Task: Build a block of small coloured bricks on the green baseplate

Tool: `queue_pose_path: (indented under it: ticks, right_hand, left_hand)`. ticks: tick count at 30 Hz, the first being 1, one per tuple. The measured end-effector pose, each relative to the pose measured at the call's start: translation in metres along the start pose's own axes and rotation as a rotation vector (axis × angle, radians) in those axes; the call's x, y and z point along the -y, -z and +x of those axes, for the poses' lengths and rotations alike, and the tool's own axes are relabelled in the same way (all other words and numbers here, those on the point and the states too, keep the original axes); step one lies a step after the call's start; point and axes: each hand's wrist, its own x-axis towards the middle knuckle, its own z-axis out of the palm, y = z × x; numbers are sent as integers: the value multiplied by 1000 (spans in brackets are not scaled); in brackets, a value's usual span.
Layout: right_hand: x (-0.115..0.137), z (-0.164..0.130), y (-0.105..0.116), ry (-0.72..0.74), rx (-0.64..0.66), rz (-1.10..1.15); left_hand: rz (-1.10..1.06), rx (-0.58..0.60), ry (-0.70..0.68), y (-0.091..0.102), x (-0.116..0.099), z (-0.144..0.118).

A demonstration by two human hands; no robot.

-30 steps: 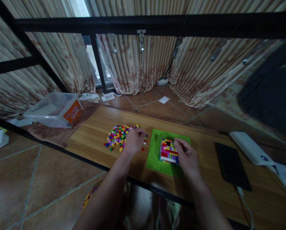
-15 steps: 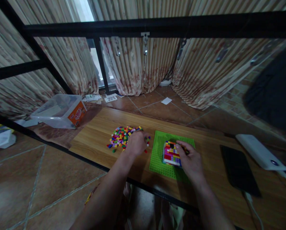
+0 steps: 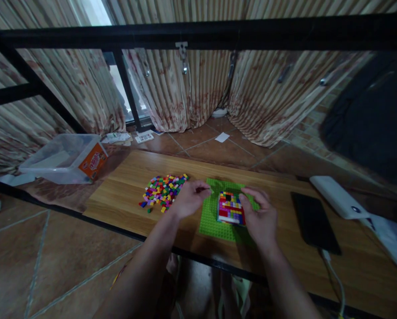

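Note:
A flat block of multicoloured toy bricks (image 3: 230,208) rests on a green studded baseplate (image 3: 208,226). My right hand (image 3: 261,215) is curled at the block's right edge, its thumb and fingertips gripping the upper right corner. Between the loose bricks and the block, my left hand (image 3: 191,198) is raised over the baseplate's left edge. Its thumb and forefinger are pinched on a small pale-green brick, mostly covered by the fingertips. Left of that hand lies a spread pile of small loose bricks (image 3: 161,191) in many colours.
The wooden table (image 3: 118,190) carries a black phone (image 3: 314,223) with a white cable and a white power bank (image 3: 338,197) at the right. A clear plastic bin (image 3: 61,164) stands beyond the left end. A black metal bar (image 3: 211,35) crosses before the curtains.
My left hand has moved right from the brick pile to the baseplate's edge, fingers pinched. My right hand has drawn slightly back off the block's top. The whole view has shifted a little.

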Motion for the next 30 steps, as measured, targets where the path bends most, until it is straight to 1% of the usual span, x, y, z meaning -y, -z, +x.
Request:
queue_pose_path:
  ticks: [2,4,6,9,11,13,16,19,23,26,30]
  right_hand:
    - [7,-2,1,83,46,28]
    - [13,-4,1,124,123,31]
    - [15,-7,-1,140,184,16]
    - [13,-9,-2,140,199,0]
    - [9,-9,-1,135,196,2]
    - [4,-8,1,122,196,-2]
    - [-3,-6,3,68,186,-31]
    - [-10,-5,3,6,173,-95]
    - [-16,-6,0,-37,158,-158]
    - [-20,-7,-3,-76,147,-106]
    - [-22,-6,-8,-165,110,-1]
  left_hand:
    - [-189,47,45,-10,-7,-4]
    - [-318,80,84,-21,-13,-8]
    - [-400,93,112,-30,-16,-12]
    - [-438,97,136,-37,-18,-15]
    - [-405,112,132,-39,-16,-14]
    - [-309,99,98,-38,-12,-12]
    - [-67,-6,45,-34,-6,-7]
    - [104,-79,47,-31,-4,-5]
    - [159,-82,43,-33,-4,-5]
    - [169,-72,39,-36,-3,-5]
    - [169,-52,58,-38,-2,-4]
